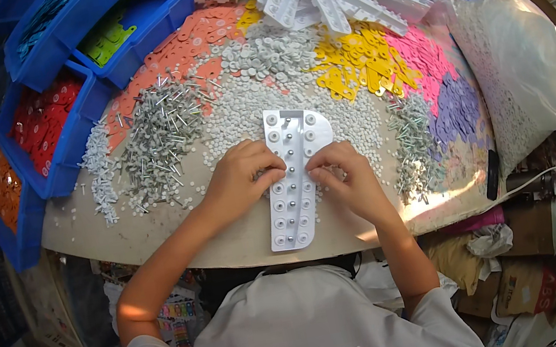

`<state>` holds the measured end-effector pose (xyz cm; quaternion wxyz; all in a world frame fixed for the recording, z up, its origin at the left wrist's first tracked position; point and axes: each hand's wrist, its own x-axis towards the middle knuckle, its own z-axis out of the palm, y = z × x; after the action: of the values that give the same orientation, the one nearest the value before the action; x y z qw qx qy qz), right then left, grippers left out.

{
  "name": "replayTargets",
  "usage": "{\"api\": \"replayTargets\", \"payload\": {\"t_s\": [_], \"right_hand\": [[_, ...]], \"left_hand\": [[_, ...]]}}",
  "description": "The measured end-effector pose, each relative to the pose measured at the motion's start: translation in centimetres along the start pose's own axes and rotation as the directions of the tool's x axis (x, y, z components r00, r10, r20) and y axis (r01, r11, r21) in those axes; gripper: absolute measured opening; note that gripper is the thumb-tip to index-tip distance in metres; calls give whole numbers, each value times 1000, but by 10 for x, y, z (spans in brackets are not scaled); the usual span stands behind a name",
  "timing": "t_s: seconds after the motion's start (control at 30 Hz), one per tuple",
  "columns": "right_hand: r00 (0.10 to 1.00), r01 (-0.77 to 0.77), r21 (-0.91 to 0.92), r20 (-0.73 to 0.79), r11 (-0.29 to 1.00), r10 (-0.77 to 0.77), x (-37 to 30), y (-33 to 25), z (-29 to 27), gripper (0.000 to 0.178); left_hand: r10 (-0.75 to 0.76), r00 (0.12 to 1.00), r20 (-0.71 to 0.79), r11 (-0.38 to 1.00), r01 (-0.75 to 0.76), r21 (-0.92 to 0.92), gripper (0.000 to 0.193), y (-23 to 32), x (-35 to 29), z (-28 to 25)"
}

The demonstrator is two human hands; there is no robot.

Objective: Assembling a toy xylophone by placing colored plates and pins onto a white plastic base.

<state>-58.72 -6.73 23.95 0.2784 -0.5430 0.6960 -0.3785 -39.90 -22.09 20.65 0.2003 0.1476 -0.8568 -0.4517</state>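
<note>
In the head view we see the white tray (292,195) by the middle of the table's (248,237) near edge, long axis pointing to the far edge, left hand (244,173) and right hand (345,166) equally near its long sides, fingers curled, whether gripping anything we cannot tell.

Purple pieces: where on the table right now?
Head view, right side: the purple pieces lie just nearer the person than the pink pieces, between the silver screws and the clear plastic bag.
</note>
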Motion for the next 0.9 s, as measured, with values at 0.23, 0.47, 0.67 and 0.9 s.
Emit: {"api": "replayTargets", "payload": {"t_s": [0.23, 0.47, 0.67, 0.9], "right_hand": [[992, -103, 19, -74, 995, 104, 0, -5, 9, 13], [939, 153, -385, -230, 910, -256, -5, 4, 29, 12], [942, 134, -267, -265, 954, -206, -9, 12, 32, 12], [880, 24, -279, -449, 960, -153, 29, 14, -5, 11]], "left_hand": [[-152, 987, -53, 988, 151, -27, 17, 1, 0, 7], [310, 944, -109, 892, -250, 376, 14, -3, -10, 8], [104, 973, -207, 968, -51, 247, 10, -12, 26, -13], [122, 965, -234, 907, -12, 421, 13, -59, 90, -35]]}}
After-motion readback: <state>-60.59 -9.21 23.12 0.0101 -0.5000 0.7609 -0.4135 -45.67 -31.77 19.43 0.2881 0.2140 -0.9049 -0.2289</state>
